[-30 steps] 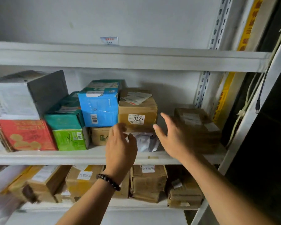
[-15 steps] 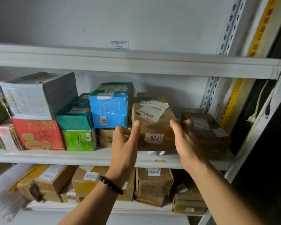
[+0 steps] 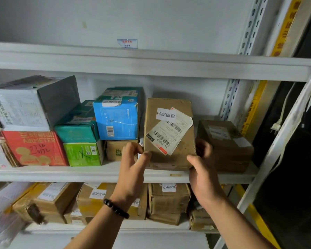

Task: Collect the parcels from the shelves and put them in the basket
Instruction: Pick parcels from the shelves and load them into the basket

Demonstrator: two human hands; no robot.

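Note:
A brown cardboard parcel (image 3: 176,157) with white barcode labels is tipped up on end at the front of the middle shelf (image 3: 61,174). My left hand (image 3: 133,169) grips its lower left edge and my right hand (image 3: 203,169) grips its lower right corner. To its left stand a blue box (image 3: 118,121), teal box (image 3: 75,126) and green box (image 3: 83,154), a red box (image 3: 34,148) and a grey-white parcel (image 3: 25,108). A dark brown parcel (image 3: 224,144) sits to its right. No basket is in view.
Several brown parcels (image 3: 169,200) fill the lower shelf. The empty upper shelf (image 3: 151,63) hangs close overhead. A white perforated upright (image 3: 230,97) and a shelf post (image 3: 284,133) with a dangling plug close off the right side. A small tan box (image 3: 115,150) sits under the blue box.
Both hands reached in, closed on the brown parcel and tilted it from lying flat to standing on end, drawing it toward the shelf's front edge. The camera moved closer.

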